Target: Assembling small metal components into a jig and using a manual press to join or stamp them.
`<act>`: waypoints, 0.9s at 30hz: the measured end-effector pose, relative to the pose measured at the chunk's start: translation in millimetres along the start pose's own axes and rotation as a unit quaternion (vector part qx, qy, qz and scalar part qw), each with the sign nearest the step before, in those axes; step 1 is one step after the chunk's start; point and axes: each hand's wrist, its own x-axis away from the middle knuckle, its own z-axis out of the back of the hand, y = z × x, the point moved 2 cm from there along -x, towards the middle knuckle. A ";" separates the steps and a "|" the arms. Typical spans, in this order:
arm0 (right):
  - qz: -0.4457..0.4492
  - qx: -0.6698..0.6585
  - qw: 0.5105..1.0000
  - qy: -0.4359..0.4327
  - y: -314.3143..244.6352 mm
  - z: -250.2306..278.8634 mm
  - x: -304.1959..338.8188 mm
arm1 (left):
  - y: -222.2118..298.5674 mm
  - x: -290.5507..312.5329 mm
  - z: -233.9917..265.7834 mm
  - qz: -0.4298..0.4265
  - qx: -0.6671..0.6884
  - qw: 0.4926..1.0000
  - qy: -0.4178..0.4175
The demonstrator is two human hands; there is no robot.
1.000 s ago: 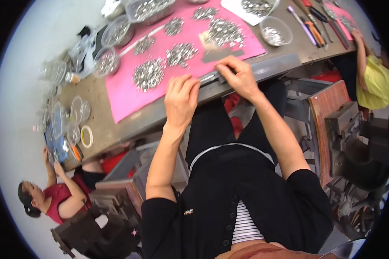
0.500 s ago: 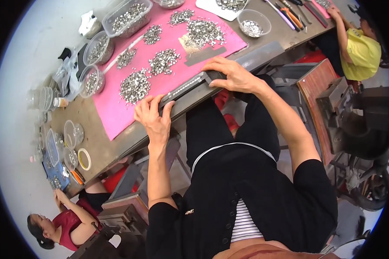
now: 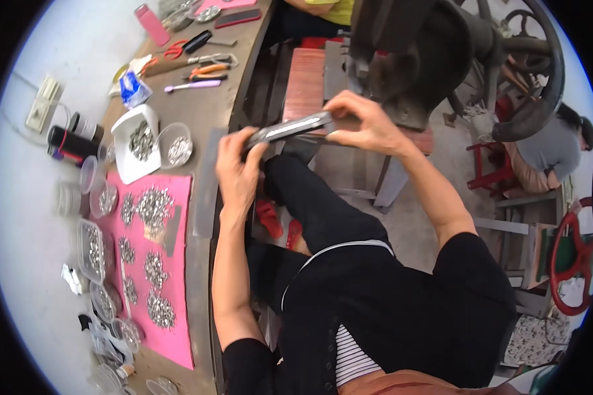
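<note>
Between my two hands I carry a long, dark metal bar with a row of small shiny metal pieces along its upper side. My left hand grips its left end, and the fingers of my right hand close round the other end. The bar hangs in the air beyond the table's edge, its right end tilted a little higher in view. To its left lies a pink sheet bearing several heaps of small metal pieces. A flat grey metal strip lies along the table edge beside my left hand.
A press with a dark handwheel and a wooden-topped bench stands ahead. On the table are pliers, a purple-handled tool, a white tray and several plastic tubs. A person in grey sits at the right.
I have turned to the right, away from the table, with the bar still in both hands. The pink sheet now lies at my left, and the press is ahead of me.
</note>
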 end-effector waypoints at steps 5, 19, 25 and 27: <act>-0.098 0.083 0.984 0.120 34.5 65.7 31.5 | -12.7 -89.7 -109.6 -0.044 0.101 0.985 -0.133; -0.075 0.227 0.946 0.220 65.0 13.8 16.1 | -13.0 -148.1 -226.7 0.057 0.199 0.955 -0.215; 0.139 0.401 0.803 0.418 -45.0 130.6 81.8 | -14.7 -129.3 -195.0 0.051 0.250 0.940 -0.226; 0.123 0.376 0.680 0.618 -70.5 192.1 138.1 | -7.4 -119.0 -186.7 0.040 0.253 0.934 -0.249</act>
